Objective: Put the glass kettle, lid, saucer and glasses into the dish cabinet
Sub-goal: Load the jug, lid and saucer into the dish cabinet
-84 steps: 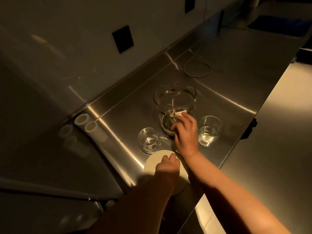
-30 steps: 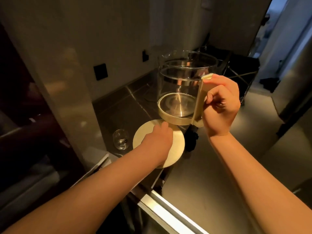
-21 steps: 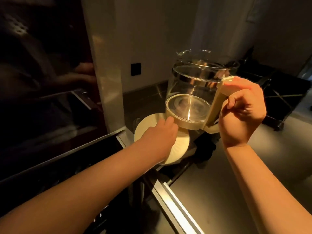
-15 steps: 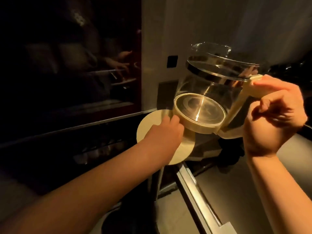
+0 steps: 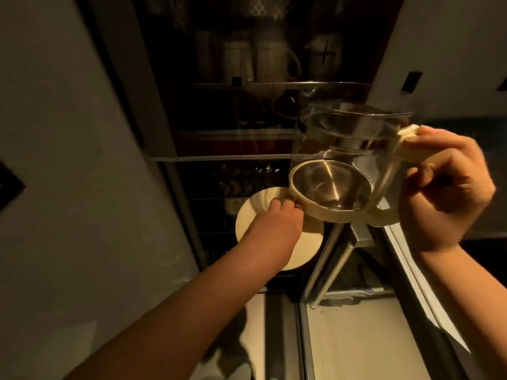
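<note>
- Dim kitchen, lit in warm amber; a tall dark dish cabinet (image 5: 247,119) fills the upper middle of the frame, its front open or glazed, I cannot tell which.
- Pale jugs and mugs (image 5: 274,58) stand on its upper shelf; lower down are wire racks (image 5: 247,185) with what look like plates on edge.
- Plain light panels flank the cabinet at left and upper right.
- Centre right, the right hand (image 5: 444,193) is curled tightly round the cream handle of a glass kettle (image 5: 345,163), thumb on top of the handle.
- The kettle is in the air, tilted so its steel base faces the camera and its open mouth points toward the cabinet; it looks empty and has no lid on.
- Centre, just below and left of the kettle, the left hand (image 5: 277,223) pinches a round cream saucer (image 5: 255,215), fingers curled over its upper rim.
- The saucer is held nearly on edge in front of the lower racks, its rim close to or touching the kettle's base.
- Neither the lid nor the glasses are in view.
- Step in hand, as I judge it: carrying kettle and saucer to the cabinet.
- Next move likely calls for levelling the kettle, finding a free shelf spot, and slipping the saucer into a rack without knocking glass against it.
</note>
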A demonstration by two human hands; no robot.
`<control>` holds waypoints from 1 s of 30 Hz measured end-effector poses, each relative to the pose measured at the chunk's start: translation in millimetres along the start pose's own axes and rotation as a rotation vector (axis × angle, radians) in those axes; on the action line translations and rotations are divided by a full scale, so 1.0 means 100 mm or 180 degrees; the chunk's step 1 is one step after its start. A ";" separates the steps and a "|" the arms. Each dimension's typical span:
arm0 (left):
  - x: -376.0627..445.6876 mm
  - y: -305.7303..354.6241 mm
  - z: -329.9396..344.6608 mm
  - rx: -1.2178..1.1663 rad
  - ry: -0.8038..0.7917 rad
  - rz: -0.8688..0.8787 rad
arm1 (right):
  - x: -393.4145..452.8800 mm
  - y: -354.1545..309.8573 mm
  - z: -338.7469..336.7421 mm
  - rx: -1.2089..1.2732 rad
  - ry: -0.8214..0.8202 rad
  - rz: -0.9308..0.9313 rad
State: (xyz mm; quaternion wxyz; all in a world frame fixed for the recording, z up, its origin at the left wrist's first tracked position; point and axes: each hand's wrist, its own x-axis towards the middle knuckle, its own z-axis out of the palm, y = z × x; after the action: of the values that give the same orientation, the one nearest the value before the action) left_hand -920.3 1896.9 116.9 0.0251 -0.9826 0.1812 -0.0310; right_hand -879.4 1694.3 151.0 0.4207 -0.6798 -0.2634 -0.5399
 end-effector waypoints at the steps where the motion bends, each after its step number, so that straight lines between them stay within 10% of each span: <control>1: -0.04 -0.03 0.04 -0.0029 -0.0023 -0.0136 | 0.01 -0.04 0.05 0.0064 -0.0085 -0.0033; 30: -0.75 -0.17 1.45 -0.0374 -0.1043 -0.0412 | -1.66 -0.41 0.41 -0.0122 -0.0404 0.1213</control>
State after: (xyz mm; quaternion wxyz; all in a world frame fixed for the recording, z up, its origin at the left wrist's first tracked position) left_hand -973.7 1944.9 -31.0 -0.0052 -0.9839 0.1126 0.1385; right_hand -938.1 1766.0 1.9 0.4849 -0.7579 -0.1456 -0.4114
